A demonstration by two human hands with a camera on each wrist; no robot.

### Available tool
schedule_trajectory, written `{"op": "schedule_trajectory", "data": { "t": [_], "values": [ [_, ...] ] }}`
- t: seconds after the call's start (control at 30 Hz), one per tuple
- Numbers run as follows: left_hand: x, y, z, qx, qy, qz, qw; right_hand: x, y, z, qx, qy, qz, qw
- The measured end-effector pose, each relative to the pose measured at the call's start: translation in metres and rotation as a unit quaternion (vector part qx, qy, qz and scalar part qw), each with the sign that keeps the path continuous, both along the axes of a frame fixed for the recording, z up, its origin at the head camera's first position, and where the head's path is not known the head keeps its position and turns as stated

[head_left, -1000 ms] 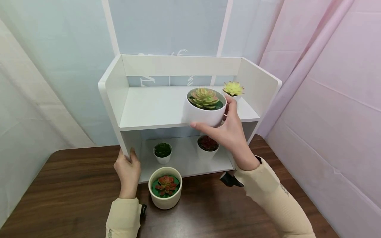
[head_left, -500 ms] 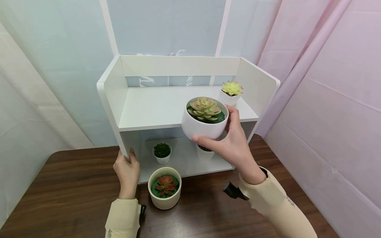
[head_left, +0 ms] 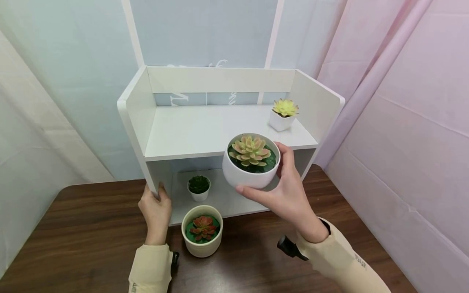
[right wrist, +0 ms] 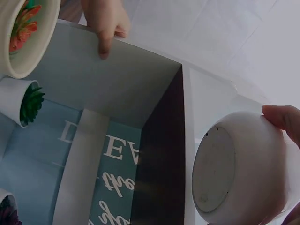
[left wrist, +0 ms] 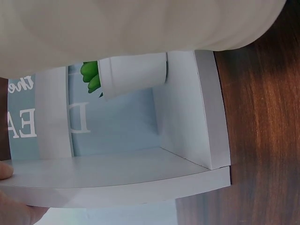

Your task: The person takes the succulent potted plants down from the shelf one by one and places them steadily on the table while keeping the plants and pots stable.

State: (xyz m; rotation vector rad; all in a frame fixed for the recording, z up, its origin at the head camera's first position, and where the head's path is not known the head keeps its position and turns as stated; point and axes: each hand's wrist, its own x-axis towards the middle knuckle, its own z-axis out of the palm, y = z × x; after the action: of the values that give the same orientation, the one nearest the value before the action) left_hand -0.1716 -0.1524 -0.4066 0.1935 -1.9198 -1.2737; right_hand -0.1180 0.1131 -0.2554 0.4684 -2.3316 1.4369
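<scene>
My right hand (head_left: 289, 195) grips a round white pot (head_left: 243, 177) with a pink-edged green succulent, thumb low on its front and fingers round its right side. The pot is held in the air before the upper shelf's front edge; its underside shows in the right wrist view. My left hand (head_left: 156, 209) grips the front edge of the left side panel of the white shelf unit (head_left: 194, 126), with the thumb inside, as the right wrist view shows. Close to that hand, a cream pot (head_left: 201, 248) with a red succulent stands on the table before the lower shelf.
A small white pot (head_left: 280, 121) with a yellow succulent stands on the upper shelf's right end. On the lower shelf is a white pot (head_left: 199, 196) with a dark green succulent. Another white pot with a dark red plant (right wrist: 8, 213) shows in the right wrist view.
My right hand has brought the round white pot down and toward me, from over the upper shelf to before its front edge. The left hand stays on the side panel.
</scene>
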Motion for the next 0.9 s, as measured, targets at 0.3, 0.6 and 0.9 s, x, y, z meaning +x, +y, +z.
{"op": "schedule_trajectory", "data": {
  "t": [0.3, 0.6, 0.9],
  "values": [
    [0.001, 0.001, -0.001, -0.002, -0.009, 0.001, 1.0000, 0.004, 0.000, -0.020, 0.008, 0.021, 0.014, 1.000],
    [-0.001, 0.000, -0.001, -0.005, -0.002, 0.005, 1.0000, 0.004, 0.001, -0.041, 0.011, 0.001, 0.023, 1.000],
    [-0.001, 0.000, 0.001, -0.001, -0.004, 0.002, 1.0000, 0.000, 0.002, -0.062, 0.019, -0.005, 0.037, 0.999]
  ]
}}
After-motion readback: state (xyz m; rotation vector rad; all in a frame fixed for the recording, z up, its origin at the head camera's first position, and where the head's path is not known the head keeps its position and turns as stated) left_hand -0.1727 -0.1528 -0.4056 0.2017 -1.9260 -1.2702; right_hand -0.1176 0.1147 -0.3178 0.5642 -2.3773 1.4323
